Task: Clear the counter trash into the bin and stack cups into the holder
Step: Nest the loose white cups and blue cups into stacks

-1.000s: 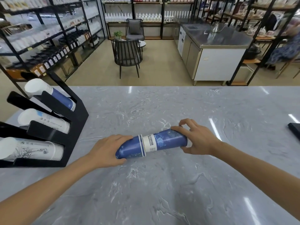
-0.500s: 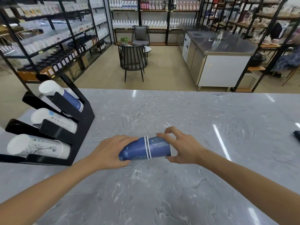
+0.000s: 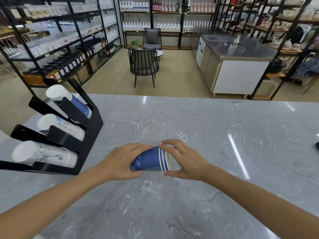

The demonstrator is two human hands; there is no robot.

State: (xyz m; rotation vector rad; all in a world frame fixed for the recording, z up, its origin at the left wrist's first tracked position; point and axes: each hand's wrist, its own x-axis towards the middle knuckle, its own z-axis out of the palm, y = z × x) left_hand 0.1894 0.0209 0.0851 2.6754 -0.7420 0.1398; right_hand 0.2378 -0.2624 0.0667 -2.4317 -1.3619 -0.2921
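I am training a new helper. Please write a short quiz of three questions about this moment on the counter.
1. True or false: the blue cups lie on their side on the counter.
2. How many tiers has the holder?
3. Which hand covers the open end of the cups: A left hand, B right hand?

Key: 1 true. 2 three, each with cups in it. 3 B.
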